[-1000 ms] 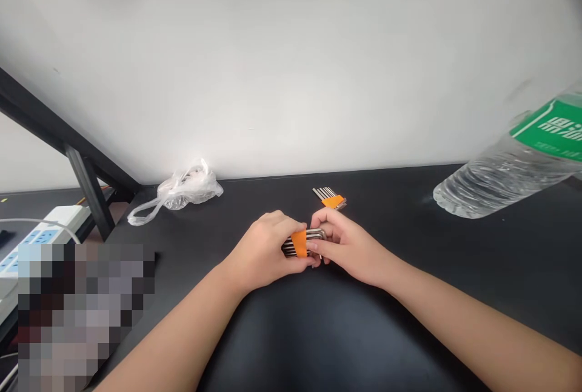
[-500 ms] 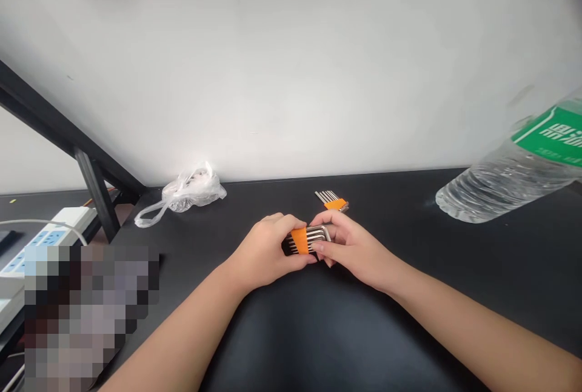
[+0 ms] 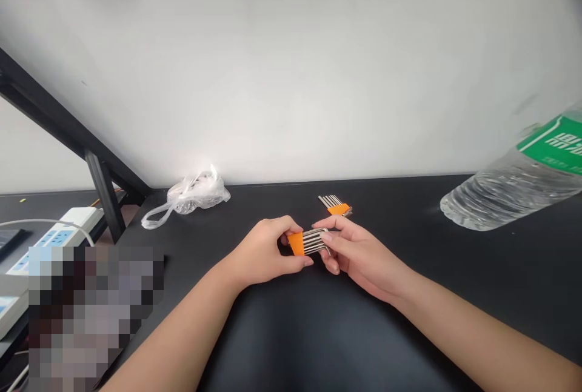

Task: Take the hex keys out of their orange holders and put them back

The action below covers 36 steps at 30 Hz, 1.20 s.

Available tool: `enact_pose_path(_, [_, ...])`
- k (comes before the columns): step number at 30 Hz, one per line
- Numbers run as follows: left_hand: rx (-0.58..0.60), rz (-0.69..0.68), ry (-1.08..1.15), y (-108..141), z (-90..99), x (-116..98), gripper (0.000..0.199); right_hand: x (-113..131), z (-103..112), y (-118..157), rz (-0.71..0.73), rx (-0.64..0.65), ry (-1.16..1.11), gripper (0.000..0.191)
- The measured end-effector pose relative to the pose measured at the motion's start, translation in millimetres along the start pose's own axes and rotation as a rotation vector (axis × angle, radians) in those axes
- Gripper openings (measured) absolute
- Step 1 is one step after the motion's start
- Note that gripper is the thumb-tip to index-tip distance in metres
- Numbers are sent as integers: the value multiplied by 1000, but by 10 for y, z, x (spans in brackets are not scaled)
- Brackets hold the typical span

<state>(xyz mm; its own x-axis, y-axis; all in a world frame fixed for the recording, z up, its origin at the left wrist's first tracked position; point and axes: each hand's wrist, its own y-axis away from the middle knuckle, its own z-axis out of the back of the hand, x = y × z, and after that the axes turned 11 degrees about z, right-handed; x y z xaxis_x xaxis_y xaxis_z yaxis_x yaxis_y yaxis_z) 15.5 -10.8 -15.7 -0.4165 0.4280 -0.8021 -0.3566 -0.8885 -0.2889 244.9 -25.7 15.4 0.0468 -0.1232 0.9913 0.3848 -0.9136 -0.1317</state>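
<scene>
Between my two hands is a hex key set (image 3: 313, 240), several bent metal keys in an orange holder (image 3: 296, 243). My left hand (image 3: 268, 252) is closed around the holder end, thumb below and fingers above. The fingers of my right hand (image 3: 350, 249) pinch the bent ends of the keys, with the thumb on top. Some of the keys' short arms are hidden behind the right fingers. Just beyond my right hand, a second hex key set (image 3: 336, 205), also with an orange holder, lies on the black table (image 3: 254, 331).
A knotted clear plastic bag (image 3: 195, 192) lies near the wall on the left. On the right stands a large water bottle (image 3: 513, 180) with a green label. At far left are a white power strip (image 3: 59, 237), a cable and a black metal frame (image 3: 107, 192).
The hex key set has turned in my hands, and more of the keys' long shafts show between the holder and my right fingers. The whole view has shifted slightly.
</scene>
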Motion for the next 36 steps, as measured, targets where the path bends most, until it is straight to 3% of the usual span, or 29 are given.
enact_pose_path(10, [-16,28,-14,-14,77,40,34,-32,-48,-25,22,-82,-53,38])
enact_pose_path(15, [-126,53,-169,3,206,115,36,-24,61,-96,-38,-123,-29,30])
enact_pose_path(22, [-202,76,-207,-55,177,201,41,-8,38,-144,-69,-8,516,25])
enact_pose_path(29, [-217,82,-240,-93,142,219,44,51,55,-123,162,30,1248,22])
enact_pose_path(32, [-223,86,-248,-97,137,219,43,59,81,-135,154,40,1380,23])
enact_pose_path(36, [-225,96,-242,-112,124,225,42,80,117,-147,149,37,1353,24])
